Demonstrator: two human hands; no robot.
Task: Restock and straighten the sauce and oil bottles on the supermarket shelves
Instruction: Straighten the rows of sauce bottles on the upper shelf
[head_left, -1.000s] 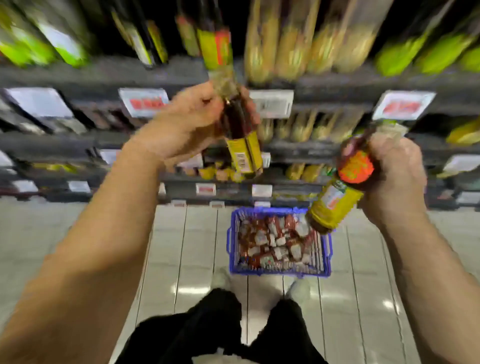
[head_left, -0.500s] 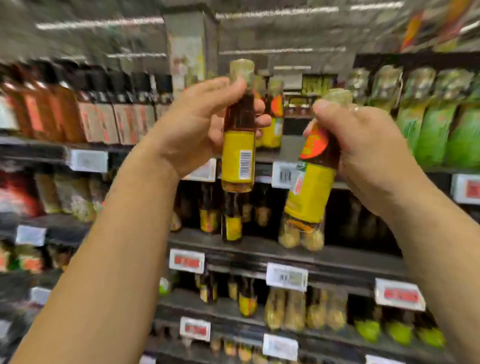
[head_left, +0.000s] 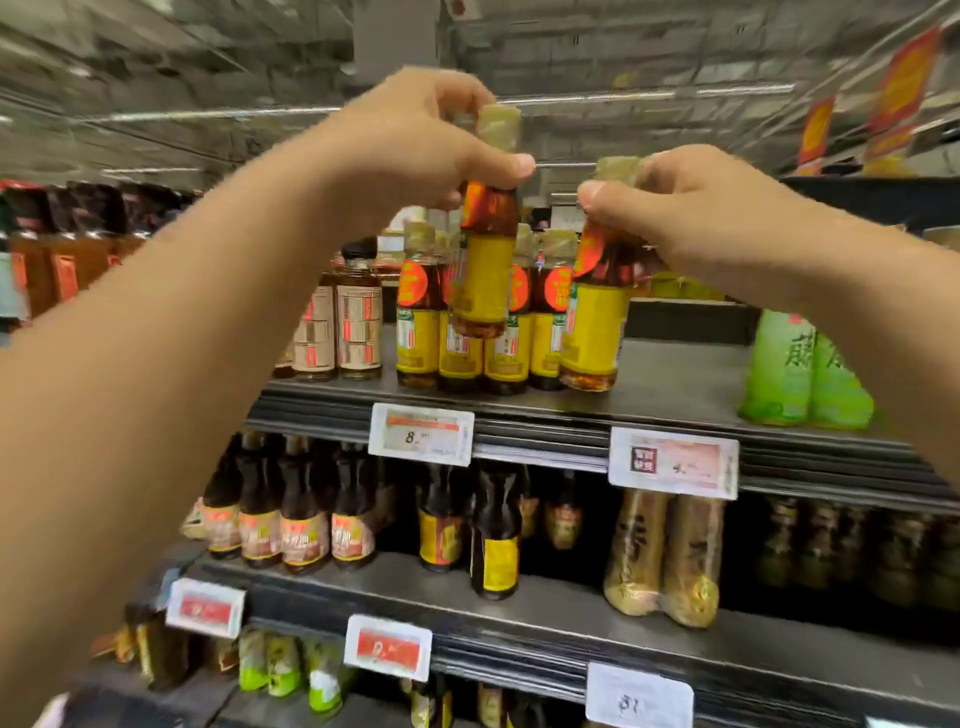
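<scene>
Gripping a yellow-labelled bottle (head_left: 485, 260) by its neck, the left hand (head_left: 415, 150) hangs it above the shelf row (head_left: 483, 338); the right hand (head_left: 691, 208) pinches another bottle (head_left: 595, 322), seemingly touching the top shelf (head_left: 675, 384).

Two bare forearms come in from the lower corners — no sleeves, cuffs, watch or wristband in view. Fine hair shows along the edges of both arms. The left hand (head_left: 415, 140) and right hand (head_left: 696, 208) wear no gloves and no rings that can be made out. Short, plain nails show on the thumbs — details are softened by blur.
</scene>
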